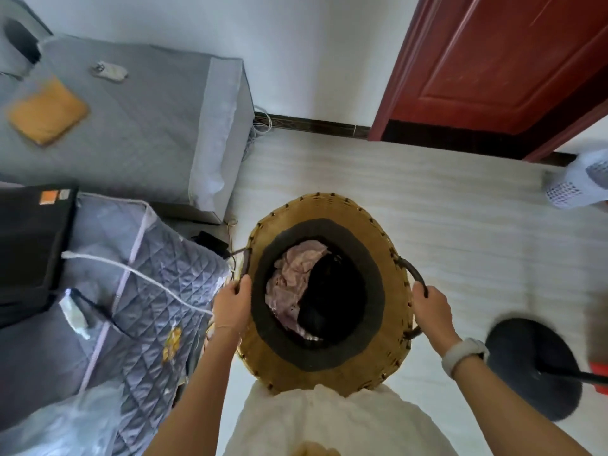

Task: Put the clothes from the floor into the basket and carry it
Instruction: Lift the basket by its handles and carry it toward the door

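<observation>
Basket [378,258]: one woven basket, dead centre over the pale floor [444,225], pressed against the person's white top.
Handles: two dark loops, one on each side of the basket.
Left hand [232,304]: fist wrapped round the basket's left handle [243,258].
Right hand [431,307]: clenched on the basket's right handle [413,274].
Clothes [296,281]: inside the basket, one pale pink garment, perhaps a second dark one beside it; too shadowed to count.
Door [493,67]: one red door, beyond the basket.

Grey quilted bed [131,126], orange cushion [47,110] on it, red door [500,60], black round stand base [533,363], white floor [427,209]
</observation>
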{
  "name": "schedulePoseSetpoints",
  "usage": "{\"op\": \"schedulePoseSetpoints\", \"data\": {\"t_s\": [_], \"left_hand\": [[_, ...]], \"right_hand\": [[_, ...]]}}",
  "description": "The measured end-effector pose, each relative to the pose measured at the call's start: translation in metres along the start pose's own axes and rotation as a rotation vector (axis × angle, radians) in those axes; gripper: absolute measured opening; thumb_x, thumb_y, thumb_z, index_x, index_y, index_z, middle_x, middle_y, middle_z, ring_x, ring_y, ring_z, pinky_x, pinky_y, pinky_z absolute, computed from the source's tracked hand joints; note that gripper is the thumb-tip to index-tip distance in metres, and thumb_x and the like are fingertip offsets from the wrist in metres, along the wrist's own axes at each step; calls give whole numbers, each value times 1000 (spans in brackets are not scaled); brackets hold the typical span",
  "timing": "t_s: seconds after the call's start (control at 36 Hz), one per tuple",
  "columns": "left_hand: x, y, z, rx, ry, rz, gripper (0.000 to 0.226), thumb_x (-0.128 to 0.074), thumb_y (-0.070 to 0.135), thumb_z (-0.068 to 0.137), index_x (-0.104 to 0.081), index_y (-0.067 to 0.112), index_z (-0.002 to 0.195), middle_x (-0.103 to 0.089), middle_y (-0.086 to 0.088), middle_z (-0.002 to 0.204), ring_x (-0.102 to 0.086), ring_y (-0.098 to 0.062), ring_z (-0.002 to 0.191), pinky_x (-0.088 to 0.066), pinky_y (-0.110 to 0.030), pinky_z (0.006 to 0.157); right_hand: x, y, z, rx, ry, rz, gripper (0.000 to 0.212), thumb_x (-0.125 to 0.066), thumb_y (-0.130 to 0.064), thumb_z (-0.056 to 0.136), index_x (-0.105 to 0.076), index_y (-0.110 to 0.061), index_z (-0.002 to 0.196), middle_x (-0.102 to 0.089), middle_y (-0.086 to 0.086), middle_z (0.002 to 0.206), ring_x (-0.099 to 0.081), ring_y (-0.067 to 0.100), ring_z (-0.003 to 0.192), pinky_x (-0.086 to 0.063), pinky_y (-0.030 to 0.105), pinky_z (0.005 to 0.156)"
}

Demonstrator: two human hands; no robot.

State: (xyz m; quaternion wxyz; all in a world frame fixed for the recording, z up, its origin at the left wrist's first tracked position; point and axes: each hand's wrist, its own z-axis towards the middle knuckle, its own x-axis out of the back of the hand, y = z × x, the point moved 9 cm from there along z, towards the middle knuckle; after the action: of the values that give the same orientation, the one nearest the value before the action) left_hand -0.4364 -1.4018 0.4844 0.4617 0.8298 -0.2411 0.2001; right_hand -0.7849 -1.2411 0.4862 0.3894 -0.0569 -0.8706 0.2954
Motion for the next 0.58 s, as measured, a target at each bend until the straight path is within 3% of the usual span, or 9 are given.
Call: {"op": "schedulePoseSetpoints", "data": {"t_s": [0.11,0.28,0.47,0.58], "left_hand": [[-12,28,56,-1,-85,40,32,-41,30,93,-51,8,72,-48,-9,70,-45,-24,71,-32,-33,61],[4,102,188,-9,-186,54,31,-41,30,92,-56,5,81,-56,-18,82,-49,-24,78,-38,-35,72],[18,189,281,-4,-152,-23,34,-38,31,91,-56,5,80,-50,-14,74,-44,-23,70,-33,-33,65],[3,204,312,66,-171,-73,30,-41,31,92,-51,14,70,-51,-12,75,-44,-22,70,-33,-31,61]], "right_hand": [[-16,-34,42,-52,14,4,37,-32,-27,97,-40,-12,65,-38,6,61,-36,18,56,-31,27,55],[-44,-118,96,-100,110,42,28,-31,-29,97,-46,-6,90,-48,14,91,-46,29,84,-36,37,74],[-49,-243,157,-17,111,107,31,-35,-26,95,-51,-3,82,-47,9,66,-45,27,64,-40,36,64],[-74,-260,180,-94,103,84,31,-33,-30,95,-50,-6,84,-46,5,68,-50,27,71,-51,46,75]]}}
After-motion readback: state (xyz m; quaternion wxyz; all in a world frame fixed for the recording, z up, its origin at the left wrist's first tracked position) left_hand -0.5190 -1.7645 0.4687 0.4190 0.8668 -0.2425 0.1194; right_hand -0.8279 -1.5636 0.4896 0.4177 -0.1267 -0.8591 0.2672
